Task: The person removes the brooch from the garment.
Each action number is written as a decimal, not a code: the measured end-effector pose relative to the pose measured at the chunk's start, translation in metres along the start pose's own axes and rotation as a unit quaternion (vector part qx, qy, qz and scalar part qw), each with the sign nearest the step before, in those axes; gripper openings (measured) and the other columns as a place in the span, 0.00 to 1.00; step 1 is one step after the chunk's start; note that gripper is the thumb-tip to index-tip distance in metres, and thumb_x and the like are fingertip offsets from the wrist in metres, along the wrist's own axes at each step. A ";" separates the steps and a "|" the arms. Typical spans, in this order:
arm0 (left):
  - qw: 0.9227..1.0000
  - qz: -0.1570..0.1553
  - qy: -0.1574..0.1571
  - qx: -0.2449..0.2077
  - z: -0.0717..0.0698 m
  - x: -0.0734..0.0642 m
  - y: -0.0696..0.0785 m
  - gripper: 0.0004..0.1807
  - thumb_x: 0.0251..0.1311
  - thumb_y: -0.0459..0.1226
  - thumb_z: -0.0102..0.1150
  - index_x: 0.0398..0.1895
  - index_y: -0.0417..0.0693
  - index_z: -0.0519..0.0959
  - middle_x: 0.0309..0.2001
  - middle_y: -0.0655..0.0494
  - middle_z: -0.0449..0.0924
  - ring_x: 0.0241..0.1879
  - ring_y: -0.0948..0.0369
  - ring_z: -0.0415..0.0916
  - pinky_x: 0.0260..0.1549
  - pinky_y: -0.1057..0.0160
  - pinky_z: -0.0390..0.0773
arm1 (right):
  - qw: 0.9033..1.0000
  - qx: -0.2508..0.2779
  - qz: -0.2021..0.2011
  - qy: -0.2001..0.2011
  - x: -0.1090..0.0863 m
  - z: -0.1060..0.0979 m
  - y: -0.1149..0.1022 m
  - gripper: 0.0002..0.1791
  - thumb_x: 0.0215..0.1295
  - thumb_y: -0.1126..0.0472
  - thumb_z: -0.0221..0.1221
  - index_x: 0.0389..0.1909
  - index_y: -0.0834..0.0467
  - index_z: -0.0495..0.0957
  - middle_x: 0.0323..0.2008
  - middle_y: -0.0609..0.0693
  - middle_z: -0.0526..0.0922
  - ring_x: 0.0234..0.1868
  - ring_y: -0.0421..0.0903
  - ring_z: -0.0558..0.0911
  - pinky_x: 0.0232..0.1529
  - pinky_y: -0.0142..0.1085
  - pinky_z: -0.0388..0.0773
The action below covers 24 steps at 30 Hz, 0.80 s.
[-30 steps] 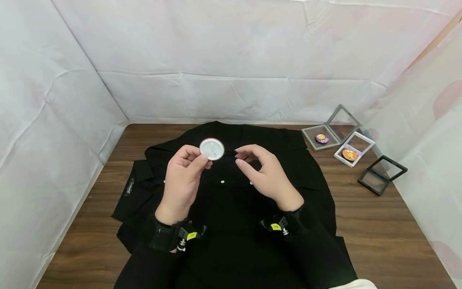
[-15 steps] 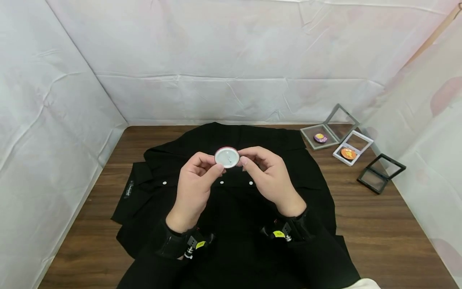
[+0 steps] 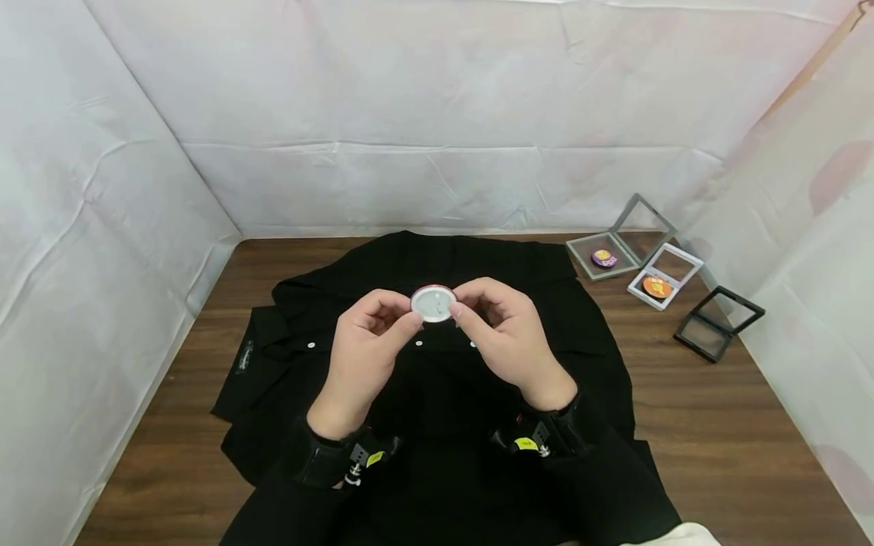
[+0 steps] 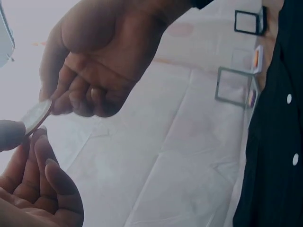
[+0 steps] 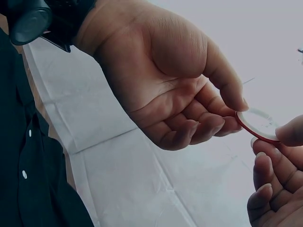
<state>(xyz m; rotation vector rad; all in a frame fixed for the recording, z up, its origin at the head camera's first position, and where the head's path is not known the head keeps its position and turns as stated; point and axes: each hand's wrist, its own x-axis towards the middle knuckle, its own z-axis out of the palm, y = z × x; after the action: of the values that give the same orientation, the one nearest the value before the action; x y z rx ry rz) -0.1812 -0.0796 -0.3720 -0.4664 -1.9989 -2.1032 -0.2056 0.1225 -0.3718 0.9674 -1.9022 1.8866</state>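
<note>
Between both hands, above the black shirt, is a round pin badge with a red rim. Its pale back, with a thin pin across it, faces up toward the head camera. My left hand pinches the badge's left edge between thumb and fingers. At the opposite edge, the thumb and fingertips of my right hand pinch it too. The right wrist view shows the red rim of the badge tilted between the two thumbs. Below the hands, the shirt lies spread on its side with white buttons showing.
At the right of the wooden table stand three opened display cases: a grey case with a purple badge, a white case with an orange badge, and a black case. White cloth walls surround the table.
The left hand has carried the badge to the right and slightly down, and the right hand has come to grip its other edge. Over the last half second the hands barely moved.
</note>
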 end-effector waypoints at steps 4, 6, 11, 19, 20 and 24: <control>0.999 0.034 -0.001 0.026 -0.005 0.000 0.000 0.08 0.66 0.31 0.68 0.46 0.37 0.84 0.39 0.47 0.83 0.37 0.56 0.80 0.37 0.64 0.81 | 1.000 0.010 0.000 -0.009 0.001 0.002 0.000 0.06 0.68 0.76 0.60 0.41 0.66 0.82 0.31 0.60 0.81 0.30 0.46 0.78 0.32 0.34 0.78; 0.998 0.048 0.001 0.038 -0.006 0.000 0.000 0.08 0.66 0.30 0.67 0.46 0.37 0.84 0.38 0.47 0.83 0.36 0.56 0.79 0.35 0.65 0.80 | 1.000 0.010 0.002 -0.013 0.001 0.002 0.000 0.06 0.68 0.75 0.60 0.42 0.66 0.82 0.32 0.60 0.82 0.31 0.46 0.79 0.34 0.34 0.80; 0.997 0.065 0.006 0.049 -0.006 0.000 0.000 0.06 0.65 0.28 0.67 0.43 0.38 0.85 0.38 0.47 0.83 0.35 0.57 0.78 0.33 0.65 0.79 | 1.000 0.006 0.006 -0.025 0.000 0.001 0.001 0.06 0.70 0.71 0.61 0.45 0.66 0.82 0.35 0.54 0.84 0.34 0.47 0.80 0.36 0.35 0.80; 0.995 0.073 -0.009 0.062 -0.002 -0.002 0.000 0.05 0.65 0.27 0.67 0.43 0.40 0.85 0.38 0.47 0.83 0.35 0.56 0.78 0.34 0.64 0.80 | 0.999 -0.017 0.020 -0.037 0.001 -0.001 -0.002 0.10 0.63 0.70 0.68 0.44 0.61 0.84 0.37 0.49 0.86 0.33 0.47 0.78 0.35 0.36 0.78; 0.995 0.075 -0.011 0.063 -0.002 -0.002 0.000 0.05 0.65 0.27 0.67 0.43 0.40 0.85 0.38 0.47 0.83 0.35 0.56 0.78 0.34 0.64 0.80 | 0.999 -0.020 0.019 -0.037 0.001 -0.001 -0.002 0.10 0.62 0.71 0.69 0.44 0.60 0.85 0.37 0.48 0.86 0.33 0.47 0.78 0.35 0.37 0.78; 0.994 0.087 -0.012 0.070 0.000 -0.003 0.000 0.05 0.64 0.27 0.67 0.42 0.39 0.85 0.38 0.46 0.83 0.35 0.57 0.78 0.35 0.65 0.80 | 0.999 -0.029 0.013 -0.034 0.001 -0.001 -0.002 0.08 0.62 0.72 0.68 0.41 0.60 0.85 0.35 0.49 0.85 0.33 0.47 0.78 0.35 0.36 0.78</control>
<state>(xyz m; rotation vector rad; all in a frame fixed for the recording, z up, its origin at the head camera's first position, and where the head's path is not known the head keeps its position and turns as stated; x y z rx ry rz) -0.1784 -0.0795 -0.3727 -0.6177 -2.0210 -1.8505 -0.2053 0.1235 -0.3693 1.0059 -2.0041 1.8245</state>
